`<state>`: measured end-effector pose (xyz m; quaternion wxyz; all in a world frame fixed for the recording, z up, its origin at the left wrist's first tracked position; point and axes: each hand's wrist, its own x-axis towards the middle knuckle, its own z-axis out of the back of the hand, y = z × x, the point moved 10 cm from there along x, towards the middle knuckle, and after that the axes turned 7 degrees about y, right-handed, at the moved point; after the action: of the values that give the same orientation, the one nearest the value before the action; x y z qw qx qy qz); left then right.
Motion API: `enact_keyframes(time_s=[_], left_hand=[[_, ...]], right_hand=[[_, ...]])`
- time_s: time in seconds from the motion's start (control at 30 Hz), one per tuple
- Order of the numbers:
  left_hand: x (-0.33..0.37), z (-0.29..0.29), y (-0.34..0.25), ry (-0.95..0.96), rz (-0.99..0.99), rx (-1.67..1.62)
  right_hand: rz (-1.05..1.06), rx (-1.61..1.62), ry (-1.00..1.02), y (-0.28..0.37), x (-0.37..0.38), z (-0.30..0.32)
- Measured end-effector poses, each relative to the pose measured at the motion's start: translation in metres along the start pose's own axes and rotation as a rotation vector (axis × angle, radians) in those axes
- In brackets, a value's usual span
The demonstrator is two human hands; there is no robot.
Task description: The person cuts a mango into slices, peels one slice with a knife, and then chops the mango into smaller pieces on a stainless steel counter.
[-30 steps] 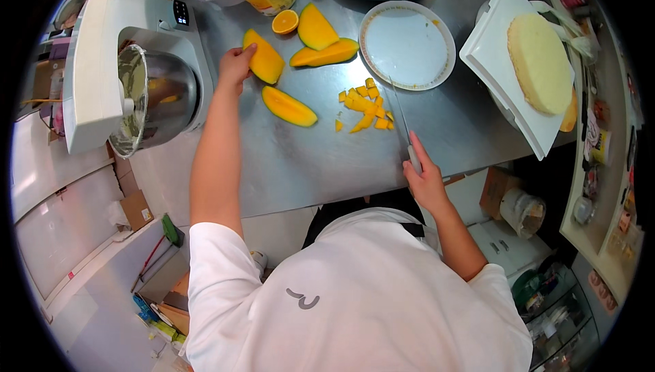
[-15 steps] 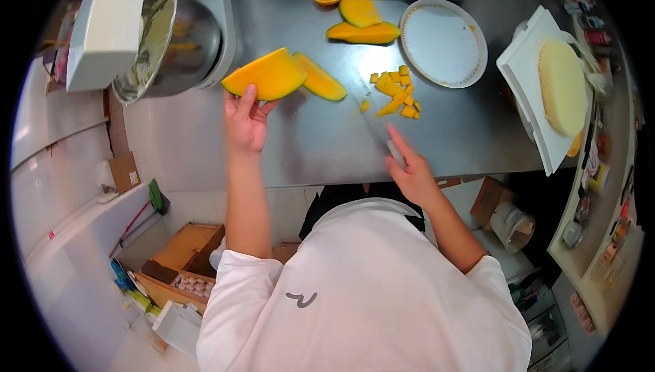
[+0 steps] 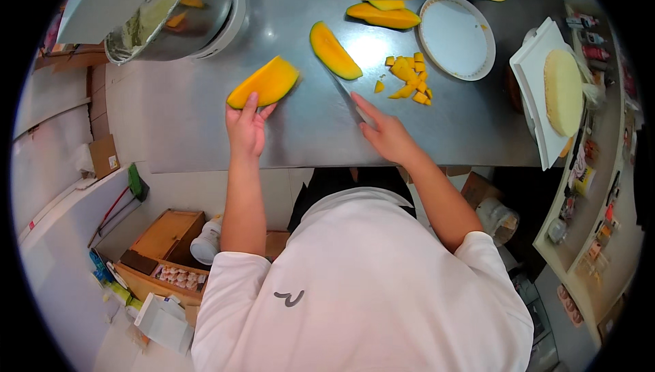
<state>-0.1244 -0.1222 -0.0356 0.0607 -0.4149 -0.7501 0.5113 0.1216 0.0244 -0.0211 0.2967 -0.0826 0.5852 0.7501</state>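
Toward the left of the metal table, my left hand [image 3: 247,128] grips a large mango piece [image 3: 265,82] by its lower edge, thumb in front. My right hand [image 3: 389,134] holds a knife [image 3: 343,87], its blade pointing up and left. The blade tip is close to the lower end of a long mango slice [image 3: 334,51] on the tabletop; whether they touch I cannot tell. Right of that slice lies a small heap of diced mango [image 3: 406,72], with one cube set apart. Farther back, another mango slice [image 3: 382,16] rests beside a white plate [image 3: 456,37].
A stand mixer [image 3: 235,10] with a smeared steel bowl [image 3: 164,13] stands at the far left. On the right, a white board [image 3: 535,99] carries a round pale cake layer [image 3: 563,92]. The table's front edge [image 3: 327,166] runs before me. Shelves [image 3: 580,229] hold bottles at the right.
The held mango piece has come away from the other slice, which now lies farther right. My right hand has swung the knife left, from the diced mango toward that slice.
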Motion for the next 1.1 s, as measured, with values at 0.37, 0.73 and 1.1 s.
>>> enact_keyframes(time_s=[0.37,0.73,1.1], left_hand=[[0.015,-0.039,0.033,0.084,0.078,-0.063],[0.02,-0.064,0.039,0.042,0.0,0.544],[0.028,-0.054,0.012,0.165,-0.031,1.228]], right_hand=[[0.008,0.028,-0.15,-0.005,0.014,0.041],[-0.147,0.707,-0.064,-0.009,-0.016,-0.003],[-0.131,0.684,-0.05,-0.013,-0.019,-0.004]])
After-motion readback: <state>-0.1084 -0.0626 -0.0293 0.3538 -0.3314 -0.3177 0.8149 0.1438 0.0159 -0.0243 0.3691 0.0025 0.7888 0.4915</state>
